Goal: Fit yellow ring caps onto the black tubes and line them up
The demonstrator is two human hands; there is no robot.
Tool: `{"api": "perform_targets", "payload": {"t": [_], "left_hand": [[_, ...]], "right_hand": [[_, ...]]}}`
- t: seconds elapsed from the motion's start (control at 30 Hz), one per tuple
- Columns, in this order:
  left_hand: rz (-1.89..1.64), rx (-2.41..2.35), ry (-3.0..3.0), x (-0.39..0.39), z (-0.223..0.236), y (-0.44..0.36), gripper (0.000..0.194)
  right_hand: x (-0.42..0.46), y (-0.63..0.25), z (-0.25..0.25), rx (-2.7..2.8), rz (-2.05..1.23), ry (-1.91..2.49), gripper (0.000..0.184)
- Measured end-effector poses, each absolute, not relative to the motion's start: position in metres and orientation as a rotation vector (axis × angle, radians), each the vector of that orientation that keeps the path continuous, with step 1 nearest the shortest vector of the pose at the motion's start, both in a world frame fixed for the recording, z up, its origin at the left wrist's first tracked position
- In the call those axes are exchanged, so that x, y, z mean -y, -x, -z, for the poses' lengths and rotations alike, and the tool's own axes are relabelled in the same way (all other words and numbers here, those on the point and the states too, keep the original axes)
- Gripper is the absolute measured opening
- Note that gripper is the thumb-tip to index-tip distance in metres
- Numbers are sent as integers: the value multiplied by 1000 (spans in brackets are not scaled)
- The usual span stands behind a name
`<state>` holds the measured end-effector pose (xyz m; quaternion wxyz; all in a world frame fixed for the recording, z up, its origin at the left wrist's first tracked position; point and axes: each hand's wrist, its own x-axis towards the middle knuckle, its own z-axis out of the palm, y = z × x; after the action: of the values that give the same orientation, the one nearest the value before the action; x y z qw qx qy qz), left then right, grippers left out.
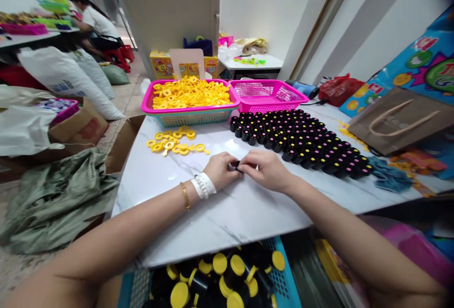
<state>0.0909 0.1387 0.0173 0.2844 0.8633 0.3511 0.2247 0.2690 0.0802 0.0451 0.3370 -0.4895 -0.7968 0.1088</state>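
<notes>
My left hand (220,171) and my right hand (264,168) meet over the middle of the white marbled table (209,223). Between their fingertips is a small black piece (238,166), mostly covered by the fingers, so its kind does not show. Both hands are closed on it. To the left of them lies a loose group of yellow ring-shaped plastic pieces (168,145). On the right stand rows of small black cylinders (301,140) with pink or yellow dots on top, close to my right hand.
A pink basket (145,104) heaped with yellow pieces stands behind, beside another pink basket (269,104). Below the table edge, a blue basket (283,275) holds black cylinders with yellow ends. A paper bag (397,118) is at right. Another person (101,24) sits far left.
</notes>
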Motion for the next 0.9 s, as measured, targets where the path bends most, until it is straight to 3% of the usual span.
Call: {"api": "perform_targets", "payload": {"t": [0.17, 0.23, 0.33, 0.5, 0.6, 0.67, 0.8, 0.9], "left_hand": [[-573, -1027, -2353, -121, -17, -56, 21], [-524, -933, -2437, -116, -18, -51, 21], [-467, -826, -2523, -115, -20, -49, 18], [-484, -869, -2483, -121, -20, -48, 17], [-516, -956, -2451, -122, -17, -48, 19], [-520, -996, -2445, -122, -15, -51, 21], [-545, -1043, -2437, -118, -14, -66, 26], [-537, -966, -2438, -117, -16, -86, 30]], "right_hand": [[-132, -237, -51, 1937, -238, 1294, 19], [-160, -219, -45, 2087, -179, 1256, 14], [-186, -205, -32, 2485, -92, 1184, 27], [-128, -240, -23, 2684, 71, 1205, 38], [-56, -277, -28, 2606, 88, 1335, 86], [-12, -294, -27, 2611, 36, 1354, 100], [44, -293, -10, 2631, 81, 1230, 83], [59, -278, -2, 2575, 170, 1104, 38]]}}
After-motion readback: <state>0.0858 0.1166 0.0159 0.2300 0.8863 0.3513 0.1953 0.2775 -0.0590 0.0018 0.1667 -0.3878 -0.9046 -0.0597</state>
